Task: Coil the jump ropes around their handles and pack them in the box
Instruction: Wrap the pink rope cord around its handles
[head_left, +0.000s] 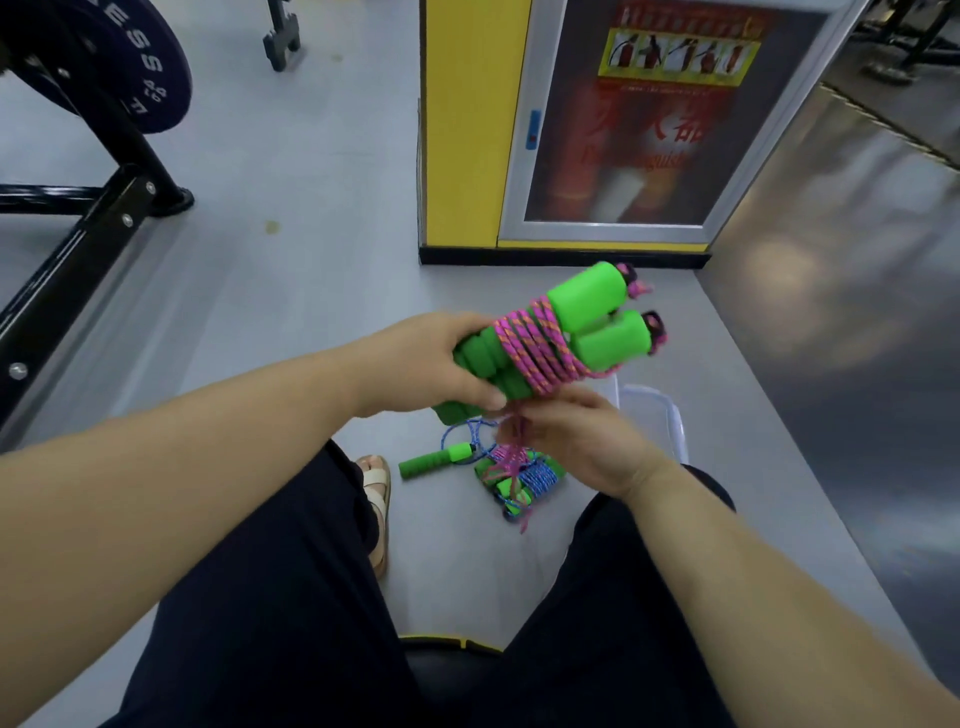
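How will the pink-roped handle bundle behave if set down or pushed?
Probably light: the left hand holds the bundle by one end. Its foam-looking handles likely grip rather than slip. The rope tail the right hand pinches looks floppy, may unwind.

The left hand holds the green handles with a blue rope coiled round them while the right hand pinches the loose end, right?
No: the head view shows a pink rope coiled round the handles, not blue. The left hand holds them and the right hand pinches the loose end.
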